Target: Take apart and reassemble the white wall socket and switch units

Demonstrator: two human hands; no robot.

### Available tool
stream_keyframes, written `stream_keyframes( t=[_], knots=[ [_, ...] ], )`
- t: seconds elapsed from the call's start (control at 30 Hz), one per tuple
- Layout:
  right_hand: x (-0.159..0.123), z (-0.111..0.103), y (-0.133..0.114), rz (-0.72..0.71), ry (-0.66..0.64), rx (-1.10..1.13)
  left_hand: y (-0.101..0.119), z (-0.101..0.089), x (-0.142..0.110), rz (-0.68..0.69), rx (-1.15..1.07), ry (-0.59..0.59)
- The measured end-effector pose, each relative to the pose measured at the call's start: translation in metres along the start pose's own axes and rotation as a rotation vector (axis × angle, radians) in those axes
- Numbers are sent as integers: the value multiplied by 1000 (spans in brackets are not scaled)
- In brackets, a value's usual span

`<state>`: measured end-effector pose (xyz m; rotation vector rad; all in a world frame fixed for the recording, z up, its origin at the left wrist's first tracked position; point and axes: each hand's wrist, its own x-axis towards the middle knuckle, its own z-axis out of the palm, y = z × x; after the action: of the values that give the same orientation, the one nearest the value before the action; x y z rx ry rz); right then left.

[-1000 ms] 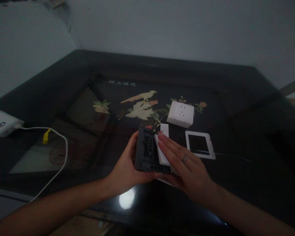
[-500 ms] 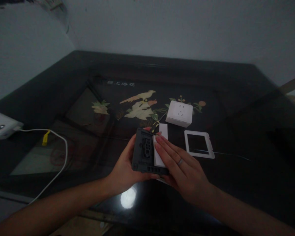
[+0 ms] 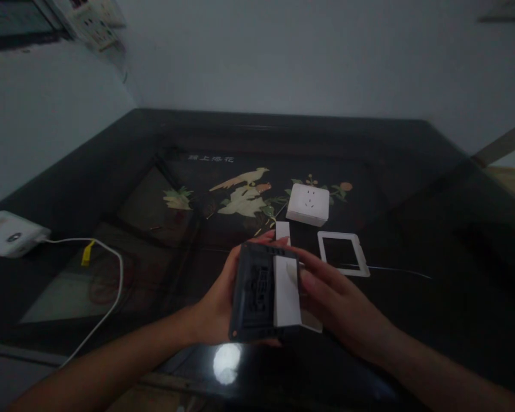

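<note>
My left hand is wrapped round the left side of a dark grey plastic switch base, held up above the table. A white rocker plate covers part of its face on the right. My right hand grips the right side, its thumb at the plate's right edge and its other fingers behind. Another white piece shows at the lower right of the base, mostly hidden by my right hand. Just beyond my fingers lies a white strip, partly covered.
A white wall socket and a white square frame lie on the dark glossy table. At the left is a white device with a white cable bearing a yellow tag. Walls border the table.
The switch base has tilted up to face me more. My right fingers have left the front of the rocker plate and moved behind, with the thumb at its edge. The view has tipped upward.
</note>
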<state>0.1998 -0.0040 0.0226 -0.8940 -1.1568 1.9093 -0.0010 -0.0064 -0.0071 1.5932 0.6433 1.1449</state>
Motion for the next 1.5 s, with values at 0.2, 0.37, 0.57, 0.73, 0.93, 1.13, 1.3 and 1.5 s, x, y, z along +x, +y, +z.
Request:
stream_keyframes(
  t=[0.2,0.37,0.57,0.73,0.93,1.13,1.3,1.5],
  knots=[
    [-21,-4,4,78,45,228,9,-14,10,42,344,-260],
    [-32,-39,-6,-38,382,257,8,-28,44,22,765,-223],
    [-31,-55,-3,-60,562,232,-30,-26,79,-61,1215,-299],
    [-33,-53,2,-28,523,274,-46,-24,83,-119,1264,-287],
    [-37,-51,4,-9,489,330,-43,-23,88,-126,1233,-268],
    [-40,-49,6,-19,466,247,-17,-28,78,-151,779,34],
    [-37,-47,11,-82,482,66,1,-9,56,-400,-100,207],
    [-35,-47,15,-153,487,-181,9,9,46,-417,-242,279]
  ],
)
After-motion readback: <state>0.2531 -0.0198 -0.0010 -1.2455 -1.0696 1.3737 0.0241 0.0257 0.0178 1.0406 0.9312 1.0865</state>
